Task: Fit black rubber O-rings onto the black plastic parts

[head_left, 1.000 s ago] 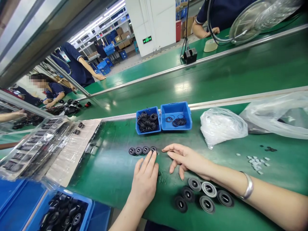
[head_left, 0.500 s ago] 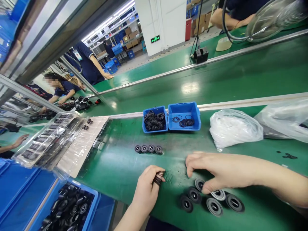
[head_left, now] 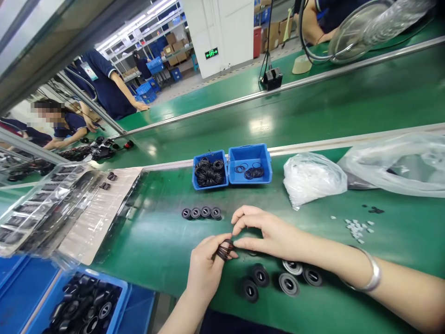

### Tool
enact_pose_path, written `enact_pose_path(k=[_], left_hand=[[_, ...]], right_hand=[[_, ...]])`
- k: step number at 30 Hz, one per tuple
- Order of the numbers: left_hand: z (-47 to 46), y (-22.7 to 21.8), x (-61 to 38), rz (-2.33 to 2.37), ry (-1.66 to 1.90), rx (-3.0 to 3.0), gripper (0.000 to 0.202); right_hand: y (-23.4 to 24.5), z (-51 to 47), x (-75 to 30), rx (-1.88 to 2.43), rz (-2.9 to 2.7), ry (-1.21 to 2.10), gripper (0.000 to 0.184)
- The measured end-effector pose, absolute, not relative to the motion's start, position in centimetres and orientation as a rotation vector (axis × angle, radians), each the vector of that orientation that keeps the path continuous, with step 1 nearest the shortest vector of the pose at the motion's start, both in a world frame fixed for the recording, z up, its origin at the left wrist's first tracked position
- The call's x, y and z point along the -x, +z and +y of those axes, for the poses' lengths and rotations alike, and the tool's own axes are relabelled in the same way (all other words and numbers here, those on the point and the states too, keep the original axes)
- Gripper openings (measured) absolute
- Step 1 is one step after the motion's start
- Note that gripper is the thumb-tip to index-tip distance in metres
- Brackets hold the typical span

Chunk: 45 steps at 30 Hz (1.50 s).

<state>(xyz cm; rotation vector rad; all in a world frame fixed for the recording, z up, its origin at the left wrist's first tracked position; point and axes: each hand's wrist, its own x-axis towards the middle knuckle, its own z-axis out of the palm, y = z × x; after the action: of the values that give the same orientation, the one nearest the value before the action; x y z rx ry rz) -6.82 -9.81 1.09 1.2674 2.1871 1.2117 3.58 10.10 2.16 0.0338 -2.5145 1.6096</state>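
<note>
My left hand (head_left: 207,260) is closed, with a bundle of thin black O-rings (head_left: 225,249) looped around its fingers. Just right of it my right hand (head_left: 259,232) curves its fingers, their tips a little apart. Its thumb reaches the edge of the O-rings; whether it grips one cannot be made out. Below the right hand lie several round black caps, among them a black cap (head_left: 260,275) and one with a grey face (head_left: 289,284). Another is mostly hidden under the right hand. Beyond my hands stands a row of black caps (head_left: 200,213).
A blue bin (head_left: 210,187) full of O-rings stands beside a blue bin (head_left: 249,182) with fewer. Right are a plastic bag (head_left: 313,176) of white pieces and loose white bits (head_left: 356,229). At lower left, a blue crate (head_left: 120,297) holds black parts. Co-workers sit and stand beyond.
My right hand has moved left from the caps to the O-rings at my left hand. The view has shifted right, bringing the loose white bits into sight.
</note>
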Motion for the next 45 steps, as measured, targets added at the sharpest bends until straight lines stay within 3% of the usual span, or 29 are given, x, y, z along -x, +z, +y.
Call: enact_pose_path(k=[13,18,24,35,45], left_hand=[[-10.4,0.8,7.3,2.245,1.165,-1.552,0.031],[-11.4,-0.3,7.7,2.250,1.153,-1.745,0.029],[-11.6,-1.4,7.2,2.115,1.053,-2.165,0.042],[-10.8,-0.1,6.7,1.836,0.678,-2.607,0.033],[-10.8,-0.7,7.0,1.843,0.657,-2.547,0.033]], right_hand=[[2.0,11.3,-4.3,0.264,-2.546,1.910,0.019],[1.4,11.2,-5.3,0.314,-2.579,1.868,0.018],[1.3,10.7,-5.0,0.339,-2.577,1.783,0.013],[0.6,10.6,-5.0,0.364,-2.519,1.824,0.015],[1.1,10.7,-4.8,0.518,-2.529,1.921,0.019]])
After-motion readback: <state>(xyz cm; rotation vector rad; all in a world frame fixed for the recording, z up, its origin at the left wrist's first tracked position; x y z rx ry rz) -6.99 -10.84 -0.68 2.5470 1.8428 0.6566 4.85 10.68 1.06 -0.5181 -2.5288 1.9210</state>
